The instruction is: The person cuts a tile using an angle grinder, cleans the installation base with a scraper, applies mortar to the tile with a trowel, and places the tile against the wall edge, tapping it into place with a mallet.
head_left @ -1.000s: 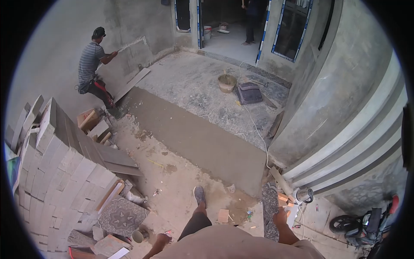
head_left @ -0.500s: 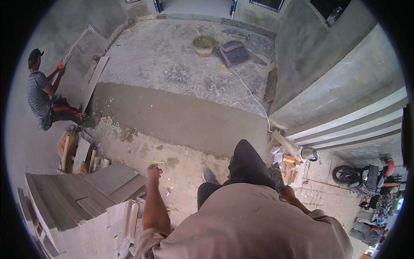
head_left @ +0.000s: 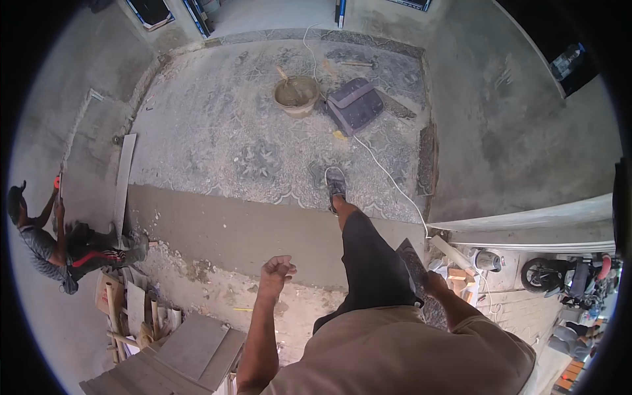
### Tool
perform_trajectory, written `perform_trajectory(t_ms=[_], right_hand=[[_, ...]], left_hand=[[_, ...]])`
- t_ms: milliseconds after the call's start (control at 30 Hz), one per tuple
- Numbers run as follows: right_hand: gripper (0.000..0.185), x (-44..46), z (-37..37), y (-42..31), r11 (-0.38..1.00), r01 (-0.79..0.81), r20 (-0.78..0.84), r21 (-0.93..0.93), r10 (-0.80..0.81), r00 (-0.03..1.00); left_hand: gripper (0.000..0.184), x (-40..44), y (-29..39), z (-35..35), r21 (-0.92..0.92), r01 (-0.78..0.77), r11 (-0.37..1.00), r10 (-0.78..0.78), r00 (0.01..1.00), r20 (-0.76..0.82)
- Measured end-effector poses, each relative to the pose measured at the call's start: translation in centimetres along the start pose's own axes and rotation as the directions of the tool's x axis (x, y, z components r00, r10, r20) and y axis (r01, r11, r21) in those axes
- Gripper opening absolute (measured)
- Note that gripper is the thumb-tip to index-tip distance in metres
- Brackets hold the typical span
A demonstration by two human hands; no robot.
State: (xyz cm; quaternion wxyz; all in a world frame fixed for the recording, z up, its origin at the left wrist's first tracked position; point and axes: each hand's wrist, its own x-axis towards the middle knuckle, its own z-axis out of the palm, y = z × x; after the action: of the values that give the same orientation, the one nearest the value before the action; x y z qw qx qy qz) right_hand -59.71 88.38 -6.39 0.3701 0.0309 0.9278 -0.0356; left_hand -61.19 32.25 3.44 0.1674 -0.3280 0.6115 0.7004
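The dusty patterned floor [head_left: 257,131] is the broadest thing before us, spreading out ahead of our left hand [head_left: 278,266] and right hand [head_left: 433,284]. Next in size is the smooth grey strip [head_left: 217,220], just beyond the left hand and reaching away to its left. Farther left of that hand, a co-worker [head_left: 82,247] crouches by the wall.

Our leg [head_left: 372,253] lies between our hands, and here is the change: half a second ago the raised knee hid its foot, whereas now we see it stretched over the grey strip. We judge that we are midway across, with the patterned slab [head_left: 411,260] being carried rather than set down. The slab lies just ahead of the right hand, whose fingers are closed on its edge, though our body hides part of it.

The dark bag [head_left: 355,105] is well ahead of both hands, with the mortar bucket [head_left: 296,113] just left of it. Our shoe [head_left: 335,179], ahead of and between the hands, is now past the strip, over the patterned floor. Our left hand has swung forward too, fingers loosely curled, with nothing visible in its grasp. Smallest is the yellow piece [head_left: 243,309], near that hand on our side.
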Motion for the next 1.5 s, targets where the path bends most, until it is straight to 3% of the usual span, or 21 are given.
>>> perform_trajectory(t_ms=[67,233,400,533,633,733,800,867,933,1000,1033,1067,1100,1133,1167,1200,1233,1333,1367,1433,1500], right_hand=[[0.034,7.6,-9.3,-5.5,0.980,-0.137,0.039,0.144,0.133,0.990],[0.034,23.4,-30.2,-15.5,0.982,-0.021,-0.092,0.188,0.039,0.995],[0.037,28.1,-48.2,-22.6,0.942,0.131,-0.253,0.309,-0.051,0.966],[0.040,29.3,-55.8,-25.0,0.908,0.158,-0.334,0.389,-0.021,0.942],[0.041,30.5,-59.2,-26.3,0.906,0.072,-0.287,0.417,0.056,0.956],[0.043,32.0,-59.1,-26.4,0.928,-0.077,-0.193,0.364,0.156,0.969],[0.042,33.6,-56.8,-25.4,0.933,-0.202,-0.143,0.299,0.253,0.957],[0.040,34.7,-55.0,-24.6,0.928,-0.286,-0.111,0.236,0.319,0.941],[0.039,34.7,-53.3,-24.7,0.907,-0.362,-0.068,0.216,0.384,0.921],[0.034,32.9,-50.9,-26.1,0.926,-0.360,-0.070,0.111,0.369,0.927],[0.031,32.2,-50.4,-28.0,0.938,-0.343,-0.078,0.042,0.345,0.935],[0.029,31.7,-49.4,-29.5,0.945,-0.325,-0.087,-0.028,0.322,0.943],[0.039,33.3,-46.2,-29.4,0.950,-0.173,0.059,-0.259,0.195,0.979],[0.049,34.9,-44.1,-30.3,0.893,0.019,0.232,-0.449,0.096,0.968],[0.049,35.8,-43.3,-32.1,0.891,0.019,0.238,-0.453,0.100,0.966],[0.048,35.8,-42.9,-34.0,0.951,-0.155,0.186,-0.268,0.209,0.960],[0.046,35.9,-42.3,-35.7,0.949,-0.310,0.130,-0.058,0.315,0.940],[0.042,33.8,-56.5,-49.1,0.969,0.007,0.306,-0.246,0.071,0.950],[0.039,34.0,-58.5,-51.6,0.985,-0.162,0.231,-0.060,0.172,0.958],[0.035,34.6,-62.6,-56.7,0.843,-0.362,0.069,0.398,0.365,0.928],[0.034,37.7,-65.5,-59.8,0.698,-0.426,0.029,0.575,0.504,0.863]], left_hand=[[0.028,4.7,8.2,-1.8,0.125,-0.067,0.990,0.077,0.994,-0.077],[0.039,14.9,23.4,-3.8,0.389,0.066,0.919,-0.007,0.989,-0.150],[0.037,16.5,24.2,-4.2,0.294,0.365,0.883,-0.318,0.928,-0.196],[0.037,11.6,26.3,-5.3,0.322,0.628,0.708,-0.570,0.778,-0.264],[0.037,9.1,32.0,-6.7,0.340,0.603,0.722,-0.529,0.797,-0.292],[0.031,9.9,24.0,-14.9,0.164,0.601,0.782,-0.527,0.779,-0.340],[0.028,11.9,21.1,-20.2,0.147,0.525,0.838,-0.464,0.828,-0.316],[0.028,17.7,25.6,-24.4,0.399,0.356,0.845,-0.302,0.933,-0.195],[0.028,21.5,30.7,-28.7,0.741,-0.067,0.668,-0.062,0.987,0.145],[0.029,24.0,33.7,-34.3,0.799,-0.512,0.316,0.024,0.846,0.533],[0.028,28.8,35.6,-38.3,0.853,-0.112,0.509,-0.181,0.955,0.234],[0.027,33.4,41.6,-39.8,0.600,0.406,0.689,-0.390,0.906,-0.166],[0.027,37.7,51.1,-39.0,0.230,0.655,0.720,-0.505,0.721,-0.475],[0.022,41.0,57.3,-38.4,0.215,0.571,0.792,-0.388,0.744,-0.544],[0.019,45.2,62.4,-39.1,0.221,0.506,0.834,-0.338,0.785,-0.520],[0.037,51.5,63.5,-42.9,0.241,0.434,0.868,-0.292,0.839,-0.459],[0.037,54.5,68.6,-41.7,0.321,0.308,0.896,-0.142,0.882,-0.449],[0.034,61.8,81.7,-36.1,0.362,0.068,0.930,0.076,0.926,-0.371],[0.035,64.5,85.1,-34.1,0.368,0.040,0.929,0.085,0.944,-0.318],[0.035,68.5,89.8,-29.5,0.413,-0.053,0.909,0.137,0.975,-0.177],[0.048,72.0,92.8,-25.0,0.405,-0.107,0.908,0.112,0.994,0.013]])
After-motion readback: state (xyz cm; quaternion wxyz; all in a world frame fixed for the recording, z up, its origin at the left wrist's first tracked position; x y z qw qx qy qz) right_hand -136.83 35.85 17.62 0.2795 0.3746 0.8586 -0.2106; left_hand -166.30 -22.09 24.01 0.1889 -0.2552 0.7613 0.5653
